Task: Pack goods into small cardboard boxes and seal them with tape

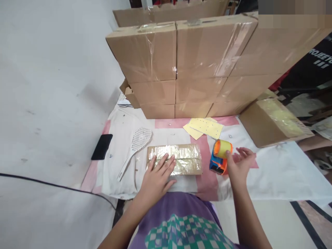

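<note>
My left hand (159, 176) lies with its fingers spread on a small flat cardboard box (188, 162), whose top is covered with shiny clear tape. On the right, my right hand (241, 164) is open beside a blue and orange tape dispenser (217, 164) holding a yellowish tape roll (223, 149). The thumb is right at the edge of the roll; whether it touches cannot be told. The other fingers are apart and grip nothing.
A wall of taped cartons (197, 65) stands at the back. A white slotted skimmer (138, 141) and a black phone (102, 147) lie at left. Yellow paper sheets (204, 128) lie behind the dispenser. Another taped carton (264, 121) sits at right. A black cable (52, 184) crosses the left side.
</note>
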